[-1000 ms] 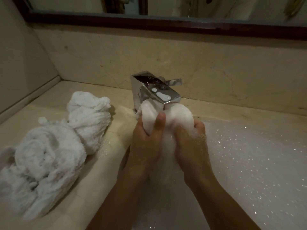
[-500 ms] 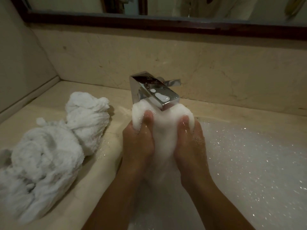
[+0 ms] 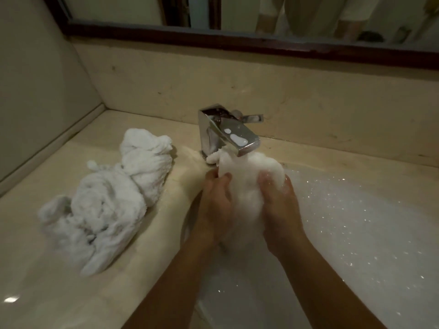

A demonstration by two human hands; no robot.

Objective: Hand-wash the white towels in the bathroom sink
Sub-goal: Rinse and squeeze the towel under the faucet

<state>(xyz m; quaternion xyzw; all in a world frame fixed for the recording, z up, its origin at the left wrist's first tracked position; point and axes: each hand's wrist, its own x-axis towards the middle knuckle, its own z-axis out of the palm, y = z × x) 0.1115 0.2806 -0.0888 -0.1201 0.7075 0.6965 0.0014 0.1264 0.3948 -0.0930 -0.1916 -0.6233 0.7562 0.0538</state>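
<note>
Now left hand (image 3: 215, 207) lower on towel (image 3: 247, 172)

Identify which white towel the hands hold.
The foam-covered white towel, gripped by the left hand and right hand beneath the chrome faucet; the other twisted white towels lie untouched on the beige counter.

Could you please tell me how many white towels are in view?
2, at least: a soapy towel gripped by the left hand and right hand under the faucet; a crumpled heap on the counter left of the sink, possibly several. Foam may hide more.
</note>
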